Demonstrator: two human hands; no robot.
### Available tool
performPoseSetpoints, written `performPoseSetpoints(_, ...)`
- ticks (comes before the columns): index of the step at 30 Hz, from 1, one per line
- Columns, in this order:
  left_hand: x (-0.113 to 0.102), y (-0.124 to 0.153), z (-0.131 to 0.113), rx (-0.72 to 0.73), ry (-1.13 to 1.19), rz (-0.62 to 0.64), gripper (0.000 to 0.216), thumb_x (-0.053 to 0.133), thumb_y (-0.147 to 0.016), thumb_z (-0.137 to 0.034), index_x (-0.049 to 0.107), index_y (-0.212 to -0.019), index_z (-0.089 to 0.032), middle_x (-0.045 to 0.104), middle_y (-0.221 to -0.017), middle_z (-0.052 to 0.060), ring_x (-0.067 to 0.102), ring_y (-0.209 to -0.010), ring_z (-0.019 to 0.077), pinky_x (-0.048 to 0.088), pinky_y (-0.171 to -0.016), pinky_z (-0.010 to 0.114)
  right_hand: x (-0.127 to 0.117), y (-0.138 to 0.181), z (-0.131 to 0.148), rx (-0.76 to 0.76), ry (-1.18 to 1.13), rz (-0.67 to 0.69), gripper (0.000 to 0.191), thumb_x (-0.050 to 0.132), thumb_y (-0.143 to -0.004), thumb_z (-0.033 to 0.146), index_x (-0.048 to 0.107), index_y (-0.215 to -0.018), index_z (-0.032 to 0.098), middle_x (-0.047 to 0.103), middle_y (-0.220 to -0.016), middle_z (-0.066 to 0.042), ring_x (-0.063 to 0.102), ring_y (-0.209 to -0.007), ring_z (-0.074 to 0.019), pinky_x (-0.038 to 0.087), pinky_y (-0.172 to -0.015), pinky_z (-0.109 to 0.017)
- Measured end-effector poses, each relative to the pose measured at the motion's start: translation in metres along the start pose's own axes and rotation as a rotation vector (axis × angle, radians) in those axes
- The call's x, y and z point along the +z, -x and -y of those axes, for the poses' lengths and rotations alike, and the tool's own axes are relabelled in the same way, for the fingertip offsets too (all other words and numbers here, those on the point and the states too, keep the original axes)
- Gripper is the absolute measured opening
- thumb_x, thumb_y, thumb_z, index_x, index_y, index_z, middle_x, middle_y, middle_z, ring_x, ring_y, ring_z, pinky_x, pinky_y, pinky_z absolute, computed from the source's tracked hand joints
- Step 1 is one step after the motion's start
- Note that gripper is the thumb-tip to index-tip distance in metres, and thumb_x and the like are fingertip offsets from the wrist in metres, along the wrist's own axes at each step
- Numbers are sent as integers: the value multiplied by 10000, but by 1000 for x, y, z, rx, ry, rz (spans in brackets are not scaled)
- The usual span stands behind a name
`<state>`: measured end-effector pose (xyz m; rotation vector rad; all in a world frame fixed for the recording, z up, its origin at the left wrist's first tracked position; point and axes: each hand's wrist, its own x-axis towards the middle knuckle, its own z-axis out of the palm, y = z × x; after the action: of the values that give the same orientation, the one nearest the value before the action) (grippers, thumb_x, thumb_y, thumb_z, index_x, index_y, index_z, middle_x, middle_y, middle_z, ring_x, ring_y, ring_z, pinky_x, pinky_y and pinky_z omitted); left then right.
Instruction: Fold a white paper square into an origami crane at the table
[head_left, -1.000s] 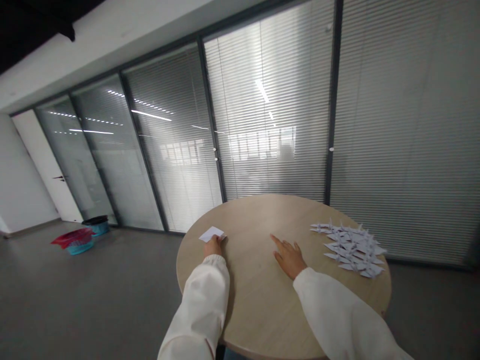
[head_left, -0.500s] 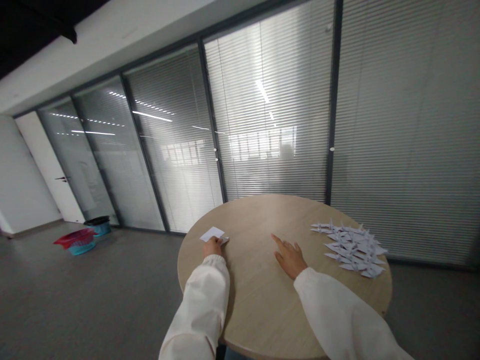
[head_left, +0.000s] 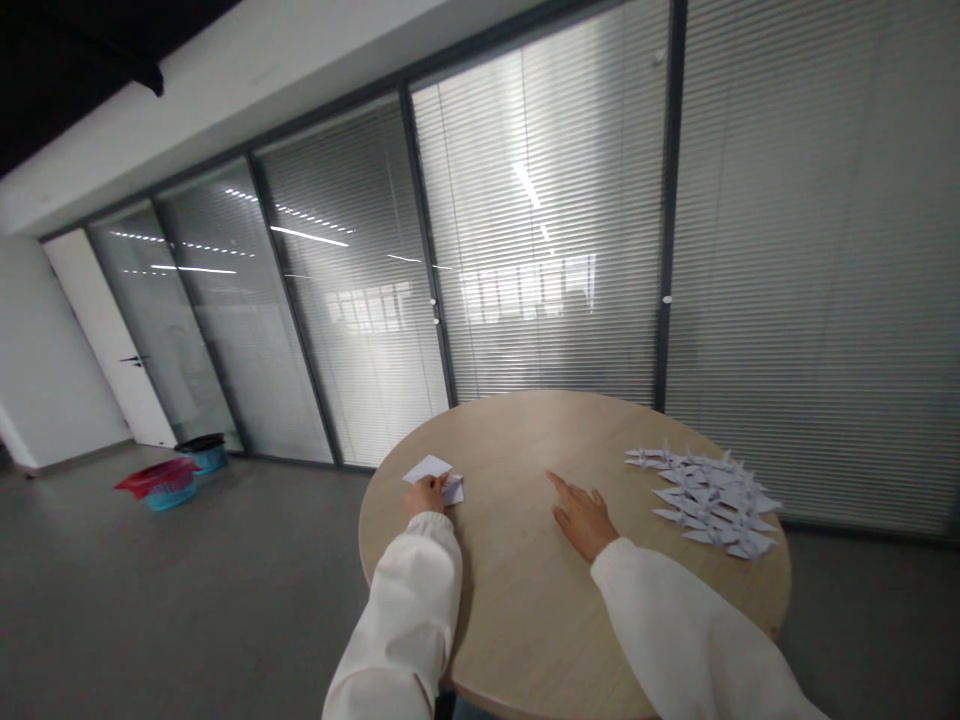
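My left hand is at the left side of the round wooden table, its fingers pinched on a sheet of white paper that sticks out to the right. Just beyond those fingers lies more white paper, partly hidden by the hand. My right hand rests over the middle of the tabletop, fingers apart and holding nothing. To its right is a cluster of folded white paper cranes, several of them packed in close rows.
Glass partitions with blinds stand behind the table. On the floor at left are a blue basket with a red liner and another with a black liner, near a white door.
More of the paper sheet now shows to the right of my left fingers. My right hand stays in place. The whole view has shifted slightly.
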<state>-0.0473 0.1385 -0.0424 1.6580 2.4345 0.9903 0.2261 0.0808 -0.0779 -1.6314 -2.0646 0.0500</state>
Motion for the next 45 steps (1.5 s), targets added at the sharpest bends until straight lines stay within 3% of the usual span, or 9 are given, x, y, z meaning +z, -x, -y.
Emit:
performPoseSetpoints(6,-2,0,2,-4,34,-2,363,396,-799,-435,644,-738,-176,649,-823,113,581,-803,251,391,-641,294,-2,1,1,3,13,-1,555,364,-826,222,158,-1340,257,503,-1199,-71,406,-1128,-194,158,-967,-426)
performPoseSetpoints(18,-22,15,-14,-21,165,-259,351,334,-839,-414,602,-902,-195,639,-817,66,558,-720,186,366,-601,260,-7,2,4,-9,2,-19,546,350,-831,206,162,-1341,259,473,-1237,-66,378,-1161,-182,163,-980,-404)
performPoseSetpoints(22,-25,23,-24,26,316,-275,337,354,-830,-419,600,-854,-190,631,-765,36,549,-699,154,367,-604,236,-9,2,5,-62,-32,-70,538,357,-822,177,206,-1331,267,454,-1255,-51,368,-1170,-172,184,-992,-387)
performPoseSetpoints(29,-1,27,-40,191,566,-58,460,319,-767,-553,499,-584,-171,495,-509,-17,465,-539,114,338,-497,199,-23,3,13,-290,-66,-188,563,426,-763,125,318,-1286,306,275,-1373,27,213,-1261,-153,181,-1033,-368)
performPoseSetpoints(33,19,35,-55,239,754,158,495,381,-682,-630,493,-566,-162,464,-478,-25,444,-491,107,326,-462,205,-36,7,19,-385,-87,-204,489,494,-747,136,454,-1200,318,213,-1395,47,156,-1279,-183,177,-1035,-400)
performPoseSetpoints(36,33,45,-69,246,860,299,486,424,-657,-626,511,-574,-155,475,-470,-24,433,-455,98,310,-434,205,-39,11,19,-431,-98,-232,406,524,-752,149,540,-1115,330,261,-1375,62,162,-1276,-183,182,-1035,-401)
performPoseSetpoints(41,45,60,-86,259,944,381,459,453,-655,-609,490,-577,-157,439,-461,-37,398,-425,80,288,-405,194,-41,16,14,-447,-118,-245,254,534,-770,187,643,-948,332,358,-1325,64,197,-1262,-199,200,-1024,-419)
performPoseSetpoints(45,46,63,-86,279,906,358,460,451,-664,-604,466,-552,-158,427,-453,-37,398,-428,81,281,-400,192,-43,18,11,-430,-127,-243,195,550,-771,223,666,-887,327,398,-1298,63,220,-1252,-204,210,-1018,-427)
